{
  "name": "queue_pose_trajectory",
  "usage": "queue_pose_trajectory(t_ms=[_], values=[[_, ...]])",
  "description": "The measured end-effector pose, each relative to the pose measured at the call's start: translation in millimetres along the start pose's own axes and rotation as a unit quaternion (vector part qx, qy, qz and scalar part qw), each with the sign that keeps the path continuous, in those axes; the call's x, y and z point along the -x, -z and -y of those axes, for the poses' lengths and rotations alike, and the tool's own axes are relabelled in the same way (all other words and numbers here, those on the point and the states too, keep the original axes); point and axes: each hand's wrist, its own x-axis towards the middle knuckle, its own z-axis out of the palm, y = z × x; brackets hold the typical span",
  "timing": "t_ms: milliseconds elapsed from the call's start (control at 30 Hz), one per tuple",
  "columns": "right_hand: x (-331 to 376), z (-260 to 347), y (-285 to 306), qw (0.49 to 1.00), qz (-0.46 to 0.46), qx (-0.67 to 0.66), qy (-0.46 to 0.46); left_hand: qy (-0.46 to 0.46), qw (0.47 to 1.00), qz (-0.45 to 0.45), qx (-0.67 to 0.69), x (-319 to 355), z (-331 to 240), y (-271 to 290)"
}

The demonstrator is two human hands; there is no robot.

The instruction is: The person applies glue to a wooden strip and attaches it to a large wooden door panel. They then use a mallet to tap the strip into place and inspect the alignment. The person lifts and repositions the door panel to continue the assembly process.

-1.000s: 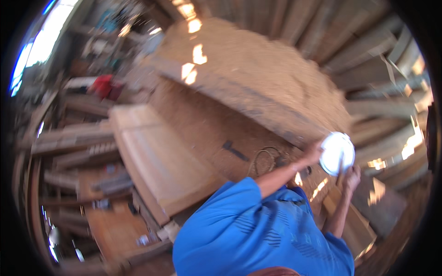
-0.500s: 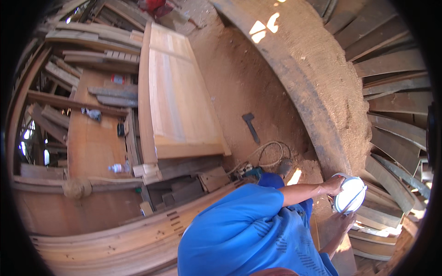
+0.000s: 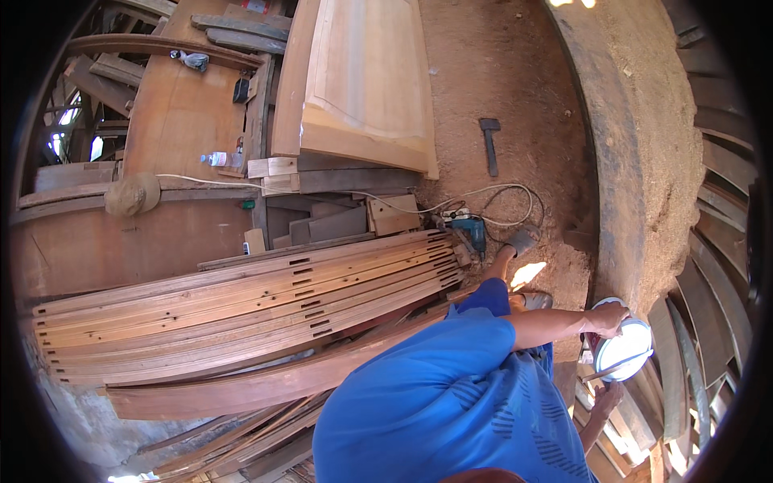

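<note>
Left hand (image 3: 605,319) grips white bowl's (image 3: 624,348) rim, low right by stacked boards (image 3: 241,306) | right hand (image 3: 608,396) under it, grip unclear | risk: one-handed hold tips bowl, contents spill.

- I'm in a rough carpentry workshop, a woodworker's yard with an earth floor (image 3: 515,88) covered in sawdust.
- Beside me lies a stack of long curved wooden pieces (image 3: 250,310), cut with rows of slots, the sort of parts a joiner shapes.
- A pale, unfinished panelled door (image 3: 362,80) lies flat on offcut blocks.
- A blue power drill (image 3: 469,232) with its looped cable (image 3: 507,201) sits on the ground, and a hammer (image 3: 489,143) lies near it in the dust.
- Planks and timber (image 3: 717,266) are stacked along the right edge, and a brown workbench board (image 3: 181,113) carries small odds and ends.
</note>
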Motion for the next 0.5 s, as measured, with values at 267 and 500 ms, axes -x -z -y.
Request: queue_pose_trajectory(t_ms=[267, 500], values=[[-1, 4, -1, 0.999, -0.009, -0.015, -0.038, -0.015, 1.0, -0.006, 0.006, 0, 0, 3], [20, -8, 14, 0.999, 0.037, 0.037, -0.005, -0.087, 0.995, -0.043, -0.027, -15, 20, -22]])
